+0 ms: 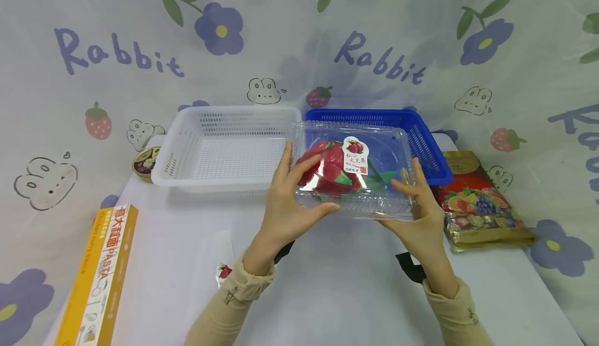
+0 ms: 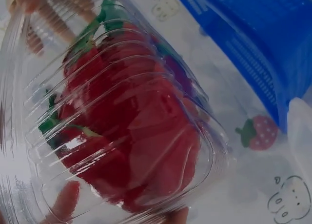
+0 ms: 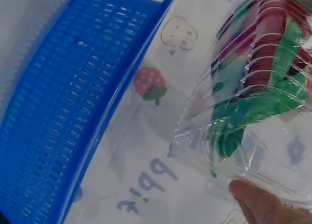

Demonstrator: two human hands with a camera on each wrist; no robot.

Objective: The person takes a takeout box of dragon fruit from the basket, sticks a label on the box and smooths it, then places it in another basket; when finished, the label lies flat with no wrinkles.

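Both hands hold up a clear plastic clamshell box (image 1: 388, 205) in front of the blue basket. Inside lies a red dragon fruit (image 1: 327, 171) with green leaf tips, and a white label (image 1: 355, 156) with a fruit picture sticks to the lid. My left hand (image 1: 295, 200) grips the box's left end, thumb along the near edge and fingers over the lid. At the right end my right hand (image 1: 421, 216) grips it between thumb and fingers. In the left wrist view the dragon fruit (image 2: 126, 121) shows through the ribbed side wall.
Behind stand a white basket (image 1: 224, 183) and a blue basket (image 1: 432, 153), side by side. A pasta box (image 1: 100, 278) lies at left, a round-labelled container (image 1: 146, 164) beyond it. A red and gold packet (image 1: 482, 205) lies at right. Near the left sleeve is a dragon-fruit label (image 1: 223, 273).
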